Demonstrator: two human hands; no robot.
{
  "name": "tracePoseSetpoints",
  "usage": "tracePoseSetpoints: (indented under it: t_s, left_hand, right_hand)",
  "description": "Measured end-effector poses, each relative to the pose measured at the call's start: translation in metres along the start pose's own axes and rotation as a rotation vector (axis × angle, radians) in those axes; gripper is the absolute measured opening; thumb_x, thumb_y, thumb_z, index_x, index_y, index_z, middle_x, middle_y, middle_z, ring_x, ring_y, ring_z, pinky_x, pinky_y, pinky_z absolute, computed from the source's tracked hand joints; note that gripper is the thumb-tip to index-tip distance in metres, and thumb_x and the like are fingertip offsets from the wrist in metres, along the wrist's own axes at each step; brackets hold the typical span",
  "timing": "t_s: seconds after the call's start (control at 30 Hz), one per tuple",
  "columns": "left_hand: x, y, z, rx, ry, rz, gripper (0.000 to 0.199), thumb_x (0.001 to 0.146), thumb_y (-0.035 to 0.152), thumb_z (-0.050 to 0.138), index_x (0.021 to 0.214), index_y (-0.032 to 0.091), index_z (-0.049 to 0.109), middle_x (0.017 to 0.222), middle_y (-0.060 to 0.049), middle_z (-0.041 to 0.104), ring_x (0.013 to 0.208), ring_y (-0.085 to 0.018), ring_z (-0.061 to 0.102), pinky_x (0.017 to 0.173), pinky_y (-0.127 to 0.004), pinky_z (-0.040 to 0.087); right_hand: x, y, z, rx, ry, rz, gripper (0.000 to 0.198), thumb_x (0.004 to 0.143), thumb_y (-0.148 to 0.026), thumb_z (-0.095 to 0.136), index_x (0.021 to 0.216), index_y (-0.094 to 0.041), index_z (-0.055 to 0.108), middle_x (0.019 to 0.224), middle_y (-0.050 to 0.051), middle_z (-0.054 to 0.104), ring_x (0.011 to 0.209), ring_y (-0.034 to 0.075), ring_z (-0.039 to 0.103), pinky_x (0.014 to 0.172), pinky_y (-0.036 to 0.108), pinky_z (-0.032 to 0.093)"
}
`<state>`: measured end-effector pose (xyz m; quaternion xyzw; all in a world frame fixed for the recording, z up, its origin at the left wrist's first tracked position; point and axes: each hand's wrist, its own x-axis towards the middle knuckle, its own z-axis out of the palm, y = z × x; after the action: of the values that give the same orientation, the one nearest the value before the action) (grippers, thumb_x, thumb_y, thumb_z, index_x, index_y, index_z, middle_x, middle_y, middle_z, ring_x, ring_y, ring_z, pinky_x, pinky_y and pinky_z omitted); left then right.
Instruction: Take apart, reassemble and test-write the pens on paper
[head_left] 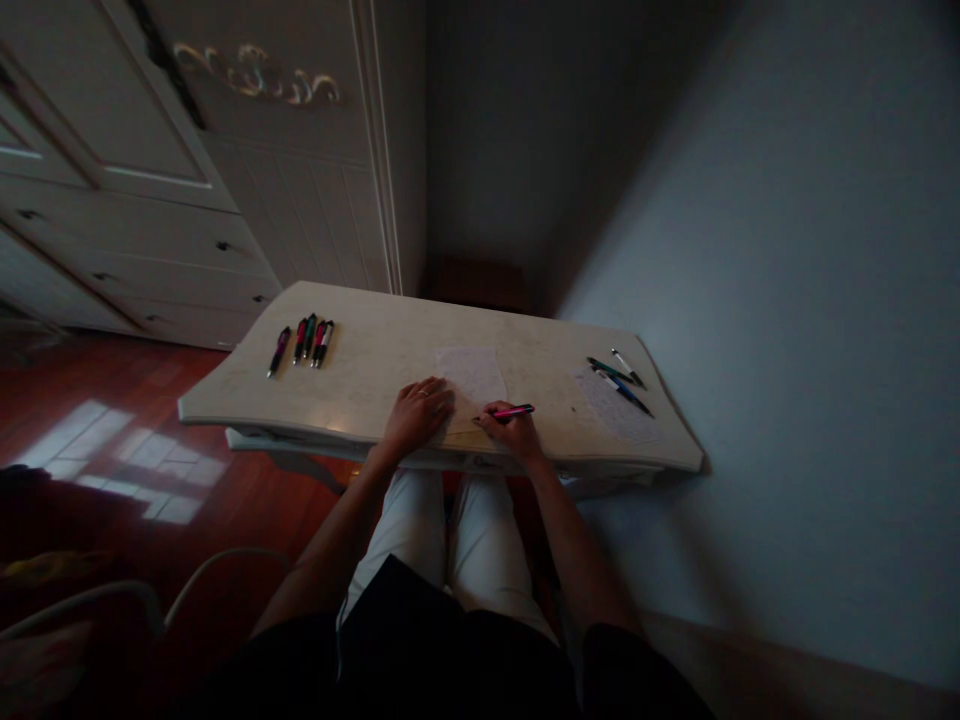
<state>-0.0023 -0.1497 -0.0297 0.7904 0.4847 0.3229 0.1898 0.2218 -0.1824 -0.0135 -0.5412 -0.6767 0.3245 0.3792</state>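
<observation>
A pink and black pen (513, 411) is gripped in my right hand (516, 434), its tip down near the table's front edge. Just above that hand, a sheet of paper (472, 372) covered in handwriting lies on the white table (390, 320). My left hand (421, 408) rests palm down at the paper's lower left, with fingers stretched out and a ring on one of them. The lower part of the sheet is partly hidden by my hands, so I cannot tell exactly where its bottom edge runs.
Several pens (311, 340) lie in a group at the table's left end. On the right, a second written sheet (619, 412) has several more pens (621, 378) on and beside it. A wall (810, 350) borders the right end; a white cabinet (300, 200) stands behind the left.
</observation>
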Motion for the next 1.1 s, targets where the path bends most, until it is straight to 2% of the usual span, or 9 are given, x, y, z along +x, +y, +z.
tracePoseSetpoints:
  t_s: [0.3, 0.47, 0.67, 1.1]
  left_hand:
    - [-0.001, 0.002, -0.002, -0.054, 0.001, 0.001, 0.030, 0.087, 0.037, 0.059, 0.112, 0.026, 0.071, 0.135, -0.012, 0.060, 0.135, -0.034, 0.044, 0.114, -0.053, 0.025]
    - [-0.002, 0.007, -0.005, 0.124, -0.027, 0.029, 0.033, 0.091, 0.037, 0.054, 0.118, 0.024, 0.068, 0.137, -0.012, 0.059, 0.134, -0.030, 0.046, 0.112, -0.049, 0.031]
    - [-0.002, 0.014, -0.009, 0.298, -0.064, 0.033, 0.034, 0.094, 0.038, 0.050, 0.121, 0.025, 0.066, 0.138, -0.008, 0.058, 0.134, -0.024, 0.047, 0.112, -0.043, 0.035]
    - [-0.002, 0.010, -0.008, 0.286, -0.050, 0.041, 0.032, 0.093, 0.037, 0.052, 0.118, 0.024, 0.068, 0.136, -0.009, 0.060, 0.131, -0.023, 0.050, 0.111, -0.042, 0.038]
  right_hand:
    - [-0.002, -0.002, -0.001, -0.040, 0.009, -0.012, 0.025, 0.081, -0.042, 0.057, 0.083, -0.021, 0.069, 0.073, 0.003, 0.068, 0.074, 0.019, 0.065, 0.067, 0.027, 0.050]
    - [-0.001, -0.001, 0.000, -0.039, 0.024, -0.026, 0.023, 0.080, -0.040, 0.057, 0.083, -0.021, 0.069, 0.082, 0.003, 0.072, 0.078, 0.019, 0.065, 0.074, 0.029, 0.050]
    - [-0.002, -0.001, 0.000, 0.012, 0.021, -0.011, 0.026, 0.080, -0.043, 0.058, 0.083, -0.020, 0.070, 0.072, 0.002, 0.070, 0.070, 0.018, 0.064, 0.063, 0.025, 0.048]
    - [-0.001, 0.005, 0.004, 0.126, 0.046, -0.031, 0.032, 0.081, -0.047, 0.060, 0.076, -0.017, 0.070, 0.058, 0.002, 0.064, 0.052, 0.014, 0.057, 0.053, 0.024, 0.044]
